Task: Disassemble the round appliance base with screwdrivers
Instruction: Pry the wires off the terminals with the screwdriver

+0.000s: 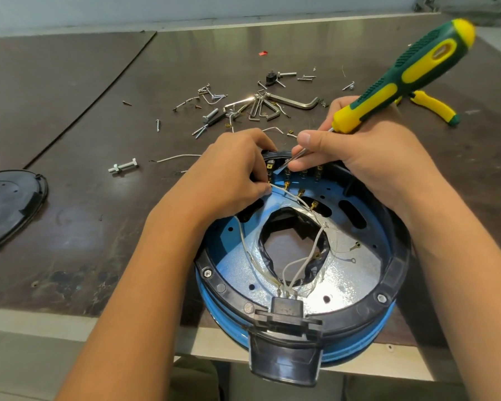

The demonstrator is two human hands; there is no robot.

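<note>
Now we have the round blue appliance base with its black plastic rim at the near edge of the dark table. Inside it lie loose white wires, and two hex bolts show in the rim. Our left hand pinches one wire at the far wall. Our right hand grips the one green-and-yellow screwdriver, tip at the terminals. One black cover plate lies well to the left.

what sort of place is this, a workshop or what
Most likely a repair workbench. A worn dark table is strewn with loose screws and hex keys, and yellow-handled pliers lie behind. The right hand works a screwdriver into the opened round appliance base while the left hand pinches a wire.
</note>
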